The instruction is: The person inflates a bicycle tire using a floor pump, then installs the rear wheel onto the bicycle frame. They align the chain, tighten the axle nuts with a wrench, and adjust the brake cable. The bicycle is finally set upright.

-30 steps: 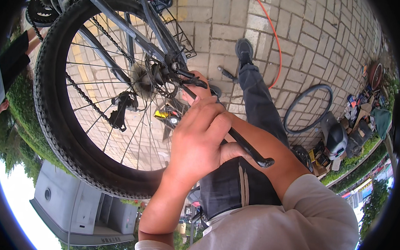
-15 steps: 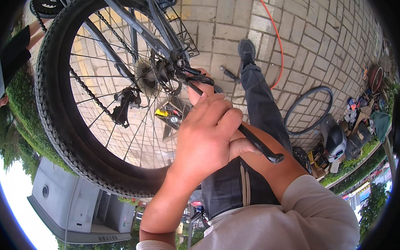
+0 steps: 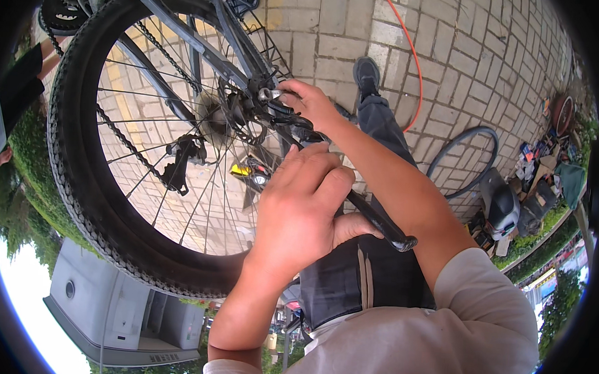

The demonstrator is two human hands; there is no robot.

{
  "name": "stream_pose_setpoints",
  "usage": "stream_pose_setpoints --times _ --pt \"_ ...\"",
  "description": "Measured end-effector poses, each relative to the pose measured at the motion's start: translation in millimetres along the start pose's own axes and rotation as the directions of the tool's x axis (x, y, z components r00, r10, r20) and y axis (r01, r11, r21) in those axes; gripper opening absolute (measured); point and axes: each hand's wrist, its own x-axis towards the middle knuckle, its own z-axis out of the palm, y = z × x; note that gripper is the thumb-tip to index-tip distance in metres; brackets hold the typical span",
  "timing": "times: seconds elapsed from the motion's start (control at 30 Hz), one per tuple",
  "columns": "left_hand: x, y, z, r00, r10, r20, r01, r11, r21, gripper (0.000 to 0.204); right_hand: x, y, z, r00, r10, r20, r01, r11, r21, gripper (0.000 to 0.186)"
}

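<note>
We see the left hand (image 3: 296, 200) closed around a long black metal bar with a bent tip (image 3: 377, 219), the thumb lying along its lower side. This bar slants from beside the dark metal hub (image 3: 236, 112) of the wheel down to the right, and it may be the bicycle's stand. We think it is held at its middle so that it cannot swing while the other hand is busy at its upper end.

The right hand (image 3: 315, 108) is half open, fingers a little bent, reaching to a small silver metal part (image 3: 270, 93) near the end of the grey painted frame tubes (image 3: 186, 36). Whether it has hold of this part, we cannot tell, because the fingertips meet the dark parts there.

About edges: the thick black knobbly tyre (image 3: 82, 186) curves close to the left wrist, so on this side we judge the room is narrow. The bar's bent tip ends just beside the bare right forearm (image 3: 405, 177), which would limit a turn that way. Beyond this arm the pale brick paving (image 3: 461, 80) spreads wider, with a thin orange hose (image 3: 419, 79) and a dark rubber ring (image 3: 495, 144) lying on it.
</note>
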Motion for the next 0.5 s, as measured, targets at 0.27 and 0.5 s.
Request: stream_pose_setpoints --times 0.27,0.5 --pt "0.2 -0.8 0.2 1.000 -0.002 -0.007 0.002 1.000 -0.011 0.058 20.9 10.3 -19.5 0.939 -0.307 0.154 0.340 0.894 -0.292 0.020" --pt "-1.0 -0.5 -0.5 1.000 -0.003 -0.009 0.003 1.000 -0.016 0.058 18.7 7.7 -17.9 0.955 -0.264 0.139 0.290 0.928 -0.233 0.021"
